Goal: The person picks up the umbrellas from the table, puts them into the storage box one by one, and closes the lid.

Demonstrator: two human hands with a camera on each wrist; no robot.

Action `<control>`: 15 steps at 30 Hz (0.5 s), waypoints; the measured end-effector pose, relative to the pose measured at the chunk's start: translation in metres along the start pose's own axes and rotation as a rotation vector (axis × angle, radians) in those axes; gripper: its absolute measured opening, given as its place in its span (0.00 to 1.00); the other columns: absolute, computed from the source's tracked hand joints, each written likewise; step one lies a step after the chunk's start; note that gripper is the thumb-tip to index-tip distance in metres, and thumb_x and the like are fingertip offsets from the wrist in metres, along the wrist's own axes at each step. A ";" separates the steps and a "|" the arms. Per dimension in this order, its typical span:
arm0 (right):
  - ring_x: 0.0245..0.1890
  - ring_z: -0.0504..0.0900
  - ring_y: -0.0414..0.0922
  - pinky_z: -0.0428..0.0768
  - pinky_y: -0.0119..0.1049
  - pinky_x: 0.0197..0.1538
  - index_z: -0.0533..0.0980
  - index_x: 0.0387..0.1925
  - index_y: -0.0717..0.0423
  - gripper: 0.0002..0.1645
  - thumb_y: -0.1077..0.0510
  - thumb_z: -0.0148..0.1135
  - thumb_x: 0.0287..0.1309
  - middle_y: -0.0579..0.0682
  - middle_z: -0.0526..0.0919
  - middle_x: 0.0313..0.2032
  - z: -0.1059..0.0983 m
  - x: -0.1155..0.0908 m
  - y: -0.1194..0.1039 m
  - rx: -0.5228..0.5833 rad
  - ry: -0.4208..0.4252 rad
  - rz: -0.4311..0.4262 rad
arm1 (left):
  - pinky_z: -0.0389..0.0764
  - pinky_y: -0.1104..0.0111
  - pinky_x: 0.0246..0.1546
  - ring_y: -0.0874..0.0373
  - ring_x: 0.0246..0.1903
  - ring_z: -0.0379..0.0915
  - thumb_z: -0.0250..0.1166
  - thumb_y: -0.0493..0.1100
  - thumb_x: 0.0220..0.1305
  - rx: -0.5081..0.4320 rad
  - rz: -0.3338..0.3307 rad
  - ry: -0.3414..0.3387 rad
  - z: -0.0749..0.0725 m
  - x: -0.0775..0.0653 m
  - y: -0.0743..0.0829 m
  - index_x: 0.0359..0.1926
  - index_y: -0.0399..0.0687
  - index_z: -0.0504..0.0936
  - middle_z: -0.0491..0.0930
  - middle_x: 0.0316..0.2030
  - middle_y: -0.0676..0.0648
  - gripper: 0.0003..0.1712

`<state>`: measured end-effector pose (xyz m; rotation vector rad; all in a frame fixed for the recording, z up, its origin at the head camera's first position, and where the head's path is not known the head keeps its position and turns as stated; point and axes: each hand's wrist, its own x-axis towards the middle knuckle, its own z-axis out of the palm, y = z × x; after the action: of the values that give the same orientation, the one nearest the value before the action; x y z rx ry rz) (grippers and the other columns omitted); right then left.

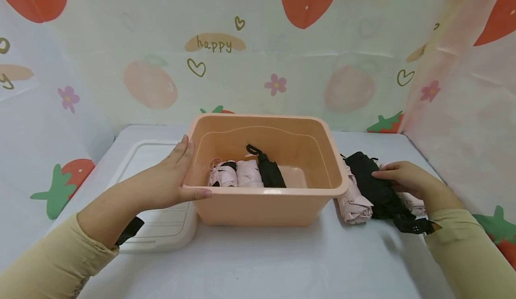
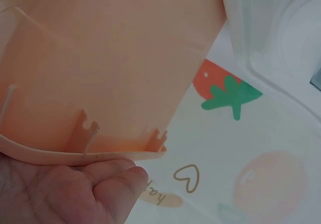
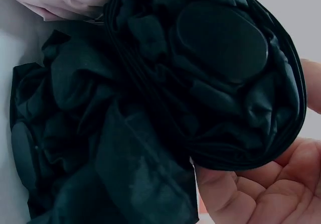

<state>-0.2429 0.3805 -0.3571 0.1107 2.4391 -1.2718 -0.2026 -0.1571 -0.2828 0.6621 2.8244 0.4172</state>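
Observation:
My left hand (image 1: 169, 178) rests against the left wall of a peach plastic bin (image 1: 266, 209), its fingers straight along the outside and the thumb at the front rim. To the right of the bin, my right hand (image 1: 411, 182) grips a black folded umbrella (image 3: 220, 43) between thumb and fingers. Another black folded umbrella (image 3: 75, 133) lies beside it, close below in the right wrist view. A pale pink folded umbrella (image 1: 354, 206) lies between these and the bin. Part of a second pink bundle (image 1: 415, 205) shows under my right hand.
Inside the bin, two pale pink folded umbrellas (image 1: 250, 172) and a black one (image 1: 272, 172) with a wrist loop lie side by side at the left. A white lid (image 1: 169, 229) lies left of the bin on the white table (image 1: 266, 263). Printed cloth hangs behind and at both sides.

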 end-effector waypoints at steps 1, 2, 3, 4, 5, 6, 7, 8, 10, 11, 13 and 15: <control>0.37 0.81 0.39 0.79 0.37 0.44 0.62 0.56 0.76 0.39 0.46 0.58 0.58 0.53 0.78 0.42 0.000 0.001 0.000 -0.013 0.003 0.002 | 0.46 0.48 0.64 0.46 0.69 0.24 0.48 0.82 0.43 0.000 0.001 0.001 0.000 0.000 0.000 0.68 0.37 0.26 0.21 0.69 0.41 0.72; 0.38 0.80 0.40 0.78 0.39 0.46 0.61 0.57 0.77 0.41 0.46 0.59 0.58 0.57 0.77 0.45 0.001 0.001 -0.001 -0.028 0.003 0.005 | 0.46 0.48 0.64 0.46 0.69 0.24 0.48 0.82 0.43 0.000 0.001 0.002 0.000 0.000 0.000 0.68 0.37 0.26 0.21 0.69 0.41 0.72; 0.39 0.80 0.41 0.78 0.41 0.47 0.60 0.57 0.77 0.42 0.46 0.60 0.57 0.61 0.75 0.48 0.002 0.002 -0.002 -0.044 0.006 0.009 | 0.46 0.48 0.64 0.46 0.69 0.24 0.48 0.82 0.43 0.001 0.003 0.003 -0.001 0.000 0.000 0.68 0.37 0.26 0.21 0.69 0.41 0.72; 0.40 0.80 0.42 0.77 0.42 0.48 0.60 0.58 0.77 0.43 0.45 0.60 0.56 0.64 0.72 0.51 0.003 0.003 -0.003 -0.063 0.011 0.013 | 0.46 0.48 0.64 0.46 0.69 0.24 0.48 0.82 0.43 0.001 0.003 0.004 -0.001 0.000 -0.001 0.68 0.37 0.26 0.21 0.69 0.41 0.72; 0.41 0.79 0.43 0.76 0.45 0.50 0.59 0.58 0.78 0.45 0.45 0.61 0.56 0.68 0.68 0.54 0.004 0.003 -0.004 -0.085 0.015 0.015 | 0.46 0.48 0.64 0.46 0.69 0.24 0.48 0.82 0.43 0.001 0.004 0.004 -0.001 0.000 -0.001 0.68 0.37 0.26 0.21 0.69 0.41 0.72; 0.43 0.78 0.46 0.75 0.47 0.51 0.57 0.59 0.79 0.46 0.44 0.61 0.55 0.70 0.64 0.57 0.005 0.003 -0.005 -0.110 0.020 0.017 | 0.46 0.48 0.64 0.46 0.69 0.24 0.48 0.82 0.43 0.001 0.005 0.005 0.000 0.000 -0.001 0.68 0.37 0.26 0.21 0.69 0.41 0.72; 0.46 0.76 0.48 0.73 0.49 0.52 0.56 0.59 0.79 0.48 0.44 0.61 0.55 0.72 0.61 0.58 0.006 0.004 -0.005 -0.135 0.026 0.018 | 0.46 0.48 0.64 0.46 0.69 0.24 0.48 0.82 0.44 -0.001 0.005 0.005 0.000 0.000 -0.001 0.68 0.37 0.26 0.21 0.69 0.41 0.72; 0.48 0.75 0.51 0.72 0.51 0.53 0.54 0.60 0.80 0.50 0.44 0.61 0.55 0.73 0.58 0.60 0.007 0.004 -0.006 -0.158 0.031 0.019 | 0.46 0.48 0.64 0.45 0.69 0.24 0.48 0.82 0.43 -0.001 0.006 0.005 0.000 0.000 -0.002 0.68 0.37 0.26 0.21 0.69 0.41 0.72; 0.52 0.71 0.58 0.71 0.53 0.54 0.53 0.60 0.81 0.50 0.44 0.61 0.55 0.75 0.57 0.59 0.009 0.004 -0.008 -0.193 0.048 0.026 | 0.46 0.48 0.64 0.45 0.69 0.24 0.48 0.82 0.43 -0.002 0.007 0.005 0.000 0.000 -0.002 0.68 0.36 0.26 0.21 0.69 0.41 0.72; 0.53 0.69 0.60 0.70 0.54 0.54 0.52 0.60 0.82 0.51 0.44 0.61 0.55 0.76 0.56 0.59 0.009 0.004 -0.009 -0.204 0.053 0.028 | 0.46 0.48 0.64 0.45 0.69 0.24 0.48 0.82 0.43 -0.003 0.007 0.005 0.000 0.000 -0.002 0.68 0.36 0.27 0.21 0.69 0.41 0.72; 0.55 0.67 0.63 0.69 0.55 0.55 0.50 0.61 0.82 0.51 0.46 0.60 0.56 0.77 0.56 0.59 0.011 0.003 -0.010 -0.213 0.061 0.035 | 0.46 0.48 0.64 0.45 0.69 0.25 0.48 0.82 0.43 -0.007 0.006 0.005 0.000 0.000 -0.002 0.68 0.36 0.27 0.21 0.69 0.41 0.72; 0.55 0.67 0.64 0.69 0.55 0.55 0.49 0.61 0.83 0.51 0.47 0.60 0.56 0.77 0.57 0.59 0.011 0.002 -0.010 -0.213 0.063 0.042 | 0.46 0.48 0.64 0.45 0.69 0.25 0.48 0.82 0.43 -0.009 0.005 0.006 0.001 0.000 -0.001 0.68 0.37 0.27 0.21 0.69 0.41 0.72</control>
<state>-0.2443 0.3654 -0.3555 0.1449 2.5944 -0.9970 -0.2032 -0.1579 -0.2838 0.6674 2.8252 0.4326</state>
